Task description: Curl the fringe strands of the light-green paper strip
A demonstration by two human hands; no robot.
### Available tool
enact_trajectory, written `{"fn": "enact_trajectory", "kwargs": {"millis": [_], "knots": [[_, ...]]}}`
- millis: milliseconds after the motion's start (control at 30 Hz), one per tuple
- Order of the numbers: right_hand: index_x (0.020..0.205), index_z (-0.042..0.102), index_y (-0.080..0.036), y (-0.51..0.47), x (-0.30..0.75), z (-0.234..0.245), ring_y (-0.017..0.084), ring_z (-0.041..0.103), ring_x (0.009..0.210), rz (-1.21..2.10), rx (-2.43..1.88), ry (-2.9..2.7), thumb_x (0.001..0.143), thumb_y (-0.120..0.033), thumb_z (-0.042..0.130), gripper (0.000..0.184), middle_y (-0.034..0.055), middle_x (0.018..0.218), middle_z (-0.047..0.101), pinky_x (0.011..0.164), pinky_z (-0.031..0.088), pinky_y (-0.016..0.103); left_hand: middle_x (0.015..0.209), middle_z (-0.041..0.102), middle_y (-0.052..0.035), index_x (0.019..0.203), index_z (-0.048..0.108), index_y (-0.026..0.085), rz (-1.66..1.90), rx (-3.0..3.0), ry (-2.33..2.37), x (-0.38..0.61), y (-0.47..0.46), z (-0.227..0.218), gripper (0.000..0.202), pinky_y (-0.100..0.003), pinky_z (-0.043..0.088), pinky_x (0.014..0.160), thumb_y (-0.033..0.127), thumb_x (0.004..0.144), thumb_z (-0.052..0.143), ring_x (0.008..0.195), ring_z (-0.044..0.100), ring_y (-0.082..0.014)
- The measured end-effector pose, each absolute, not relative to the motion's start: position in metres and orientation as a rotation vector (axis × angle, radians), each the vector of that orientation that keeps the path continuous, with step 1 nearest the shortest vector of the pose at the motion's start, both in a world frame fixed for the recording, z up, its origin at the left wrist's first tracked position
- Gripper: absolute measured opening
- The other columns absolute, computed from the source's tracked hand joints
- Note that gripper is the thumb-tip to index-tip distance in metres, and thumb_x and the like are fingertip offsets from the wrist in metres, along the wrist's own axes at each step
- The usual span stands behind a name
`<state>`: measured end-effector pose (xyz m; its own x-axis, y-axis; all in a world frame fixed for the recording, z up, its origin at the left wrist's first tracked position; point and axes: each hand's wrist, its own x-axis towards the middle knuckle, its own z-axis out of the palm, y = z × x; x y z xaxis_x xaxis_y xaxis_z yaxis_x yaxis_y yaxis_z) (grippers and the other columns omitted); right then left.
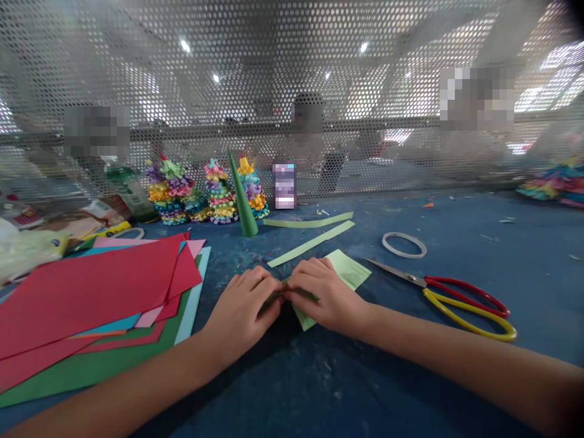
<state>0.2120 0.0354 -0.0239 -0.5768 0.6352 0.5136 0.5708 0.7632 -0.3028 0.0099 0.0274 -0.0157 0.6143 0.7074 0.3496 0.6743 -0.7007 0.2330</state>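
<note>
The left hand (241,316) and right hand (325,293) meet mid-table, fingertips pressed together, pinching a green paper (349,271) firmly and evenly between them. The blue table (347,389) holds scissors (438,292), a tape roll (404,244), paper strips (310,244), a green cone (243,198) and stacked coloured sheets (91,292); a perforated screen (274,61) rises beyond.

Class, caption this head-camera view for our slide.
Left hand and right hand fold pale green paper beside scissors.
</note>
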Motion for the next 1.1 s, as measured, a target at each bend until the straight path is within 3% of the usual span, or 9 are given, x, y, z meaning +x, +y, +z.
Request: {"fn": "enact_trajectory", "kwargs": {"millis": [167,367,733,1100], "knots": [[0.092,0.057,-0.020,0.0360,0.2128,-0.0255,0.016,0.049,0.086,0.160,-0.884,-2.335,0.092,-0.027,0.047,0.012,0.0023,0.089,0.058,0.078,0.032,0.031,0.095,0.052,-0.0022,0.094,0.051,0.021,0.618,2.802,1.232,0.0096,0.0266,-0.0172,0.009,-0.034,0.034,0.073,0.025,0.091,0.044,0.088,0.049,-0.0194],[0.086,0.056,-0.020,0.0366,0.2128,-0.0262,0.016,0.051,0.086,0.183,-0.915,-2.307,0.092,-0.030,0.048,0.014,0.0012,0.087,0.059,0.079,0.030,0.032,0.094,0.054,-0.0018,0.093,0.050,0.020,0.626,2.890,1.251,0.0111,0.0251,-0.0179,0.009,-0.035,0.033,0.073,0.025,0.092,0.042,0.087,0.049,-0.0196],[0.091,0.054,-0.020,0.0316,0.2129,-0.0249,0.016,0.054,0.088,0.139,-0.834,-2.354,0.089,-0.021,0.048,0.006,0.0019,0.090,0.061,0.084,0.026,0.034,0.094,0.053,-0.0013,0.093,0.050,0.021,0.555,2.863,1.206,0.0105,0.0249,-0.0161,0.010,-0.034,0.031,0.072,0.024,0.092,0.041,0.087,0.047,-0.0199],[0.095,0.053,-0.018,0.0302,0.2108,-0.0252,0.017,0.054,0.089,-0.068,-0.841,-2.436,0.088,-0.019,0.048,0.008,0.0035,0.093,0.062,0.079,0.026,0.032,0.093,0.055,-0.0027,0.094,0.052,0.019,0.523,2.858,1.194,0.0106,0.0263,-0.0170,0.016,-0.034,0.030,0.072,0.025,0.094,0.037,0.086,0.049,-0.0197]]}}
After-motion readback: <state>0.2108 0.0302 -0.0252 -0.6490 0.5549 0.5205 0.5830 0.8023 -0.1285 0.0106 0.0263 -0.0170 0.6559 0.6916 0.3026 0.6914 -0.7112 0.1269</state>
